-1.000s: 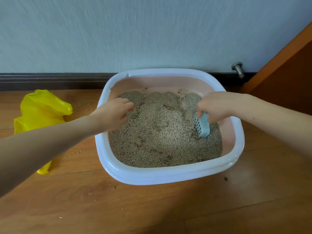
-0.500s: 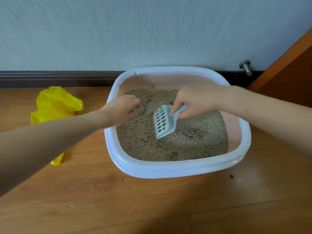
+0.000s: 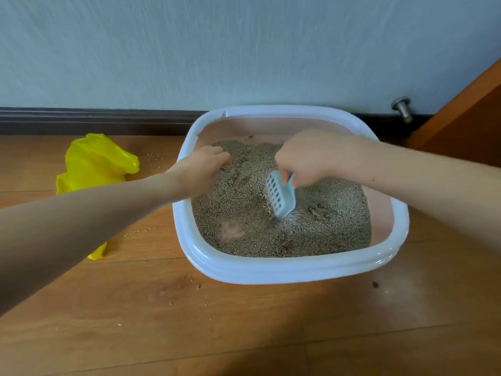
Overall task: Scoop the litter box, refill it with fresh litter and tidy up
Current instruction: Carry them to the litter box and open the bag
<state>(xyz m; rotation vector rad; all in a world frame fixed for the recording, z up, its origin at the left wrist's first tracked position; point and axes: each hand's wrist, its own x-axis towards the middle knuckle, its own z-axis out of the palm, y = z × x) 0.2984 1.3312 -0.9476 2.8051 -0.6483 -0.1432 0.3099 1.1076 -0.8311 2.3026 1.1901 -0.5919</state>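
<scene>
A white-rimmed litter box (image 3: 271,270) with pink inner walls stands on the wooden floor against the wall, filled with grey-brown litter (image 3: 330,229). My right hand (image 3: 309,158) grips the handle of a pale blue slotted scoop (image 3: 280,195), whose tip digs into the litter near the middle. A bare pink patch of the box bottom shows at the front left of the litter. My left hand (image 3: 200,172) grips the left rim of the box, fingers curled over it into the litter.
A crumpled yellow plastic bag (image 3: 95,164) lies on the floor left of the box. Loose litter grains are scattered on the floor (image 3: 189,335) around it. A metal door stop (image 3: 402,108) juts from the baseboard; an orange-brown door (image 3: 466,115) stands at right.
The scoop swept from the box's right side leftward, then back to the middle, now dug tip-down into the litter. A bare patch has appeared at front left. My left hand stays on the rim.
</scene>
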